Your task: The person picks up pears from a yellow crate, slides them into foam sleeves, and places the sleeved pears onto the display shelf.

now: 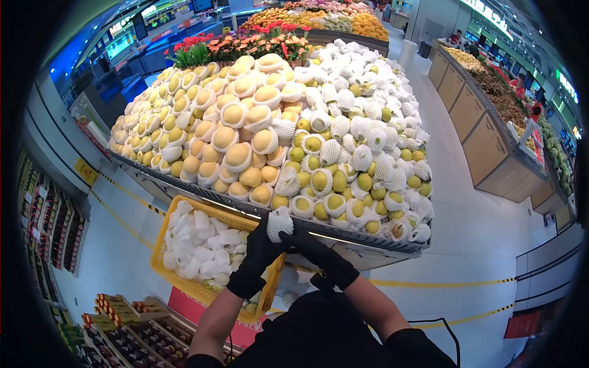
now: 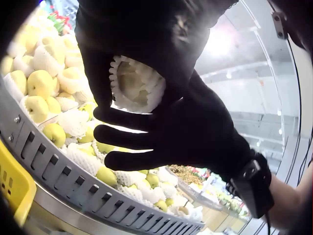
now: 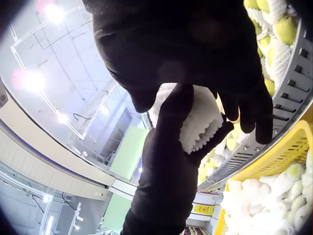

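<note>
Both hands wear black gloves and meet at a fruit in a white foam net [image 1: 280,224], above the front edge of the pear display. My left hand [image 1: 261,248] grips the netted fruit from its left side; its thumb lies across the foam [image 3: 200,120] in the right wrist view. My right hand [image 1: 313,248] holds it from the other side, with several fingers extended in the left wrist view. Through the net's opening [image 2: 132,83] a pale surface shows. The palms hide part of the net and the right hand's exact contact.
Yellow and green pears [image 1: 319,180], many in foam nets, fill the slanted display with its grey slotted edge [image 2: 93,196]. A yellow crate [image 1: 158,245] of white foam nets stands below at the left. Boxed goods [image 1: 113,306] are at lower left; an aisle [image 1: 451,184] runs right.
</note>
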The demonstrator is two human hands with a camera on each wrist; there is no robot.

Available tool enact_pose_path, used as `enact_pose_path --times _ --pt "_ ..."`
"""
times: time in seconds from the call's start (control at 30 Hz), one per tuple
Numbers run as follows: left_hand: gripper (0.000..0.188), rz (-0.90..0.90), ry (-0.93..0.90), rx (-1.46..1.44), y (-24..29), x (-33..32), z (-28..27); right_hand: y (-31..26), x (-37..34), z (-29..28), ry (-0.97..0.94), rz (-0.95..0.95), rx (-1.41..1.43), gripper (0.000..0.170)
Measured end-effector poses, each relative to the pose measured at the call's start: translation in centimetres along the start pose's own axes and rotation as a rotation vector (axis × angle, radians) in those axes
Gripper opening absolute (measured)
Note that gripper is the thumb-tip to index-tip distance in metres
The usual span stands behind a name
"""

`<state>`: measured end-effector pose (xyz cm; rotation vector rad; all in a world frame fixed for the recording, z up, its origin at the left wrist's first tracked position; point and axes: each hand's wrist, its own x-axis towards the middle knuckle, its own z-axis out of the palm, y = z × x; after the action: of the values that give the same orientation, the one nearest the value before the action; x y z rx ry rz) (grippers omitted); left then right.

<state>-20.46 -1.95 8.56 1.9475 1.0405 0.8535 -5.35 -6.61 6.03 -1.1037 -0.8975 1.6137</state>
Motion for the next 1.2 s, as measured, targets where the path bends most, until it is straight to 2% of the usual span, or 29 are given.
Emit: enact_pose_path --times 0.07,0.1,0.2,0.23,0.27,0.43,0.53,0.63,0.67,0.77,0.87,0.9,1.03,1.13,1.17,1.2 --pt "0.083 0.066 -0.055 0.048 1.2 0.9 1.3 0.6 0.7 -1.8 -0.034 -0.118 0.088 0.064" --pt "0.084 0.067 -0.056 0.052 1.3 1.3 2.4 -0.4 0.3 -2.3 0.002 -0.095 0.105 0.059" --pt "0.083 0.078 -0.132 0.094 1.6 3.4 5.2 -1.5 -0.3 -5.5 0.026 -0.023 0.132 0.058" --pt "0.082 0.099 -0.173 0.074 2.4 4.4 5.8 -2.3 -0.9 -6.1 0.112 -0.077 0.063 0.057" --pt "0.081 0.122 -0.212 0.054 3.4 5.3 6.4 -2.5 -1.0 -7.2 0.116 -0.058 0.071 0.056" --pt "0.069 0.001 -0.309 0.147 7.4 8.1 11.2 -3.3 -2.5 -13.5 0.142 -0.042 0.191 0.054" --pt "0.069 0.067 -0.316 0.075 8.6 9.8 14.4 -4.2 -3.2 -17.5 0.167 -0.046 0.113 0.055" --pt "0.071 0.046 -0.345 0.076 9.4 10.9 16.7 -4.6 -3.7 -20.6 0.155 -0.009 0.078 0.054" --pt "0.071 0.041 -0.344 0.083 9.7 11.3 17.2 -5.2 -3.9 -21.3 0.141 0.005 0.073 0.054" --pt "0.074 0.015 -0.365 0.148 10.2 12.7 18.1 -5.9 -3.3 -21.6 0.163 -0.121 0.21 0.054" --pt "0.075 0.096 -0.424 0.034 10.4 14.4 18.9 -5.2 -2.4 -23.1 0.26 -0.171 0.167 0.054" --pt "0.079 0.131 -0.474 0.0 10.3 14.8 19.1 -5.8 -2.8 -23.2 0.237 -0.208 0.191 0.056" --pt "0.085 0.159 -0.49 0.035 12.1 15.1 20.5 -5.6 -4.0 -24.0 0.323 -0.16 0.374 0.057" --pt "0.09 0.24 -0.416 -0.028 9.5 15.5 22.7 -5.7 -3.6 -25.2 0.271 -0.218 0.358 0.056" --pt "0.097 0.178 -0.434 0.027 8.8 15.6 22.9 -5.5 -2.8 -25.5 0.271 -0.316 0.412 0.053" --pt "0.098 0.234 -0.426 0.061 8.8 15.8 22.6 -5.2 -1.7 -26.3 0.262 -0.328 0.413 0.052"
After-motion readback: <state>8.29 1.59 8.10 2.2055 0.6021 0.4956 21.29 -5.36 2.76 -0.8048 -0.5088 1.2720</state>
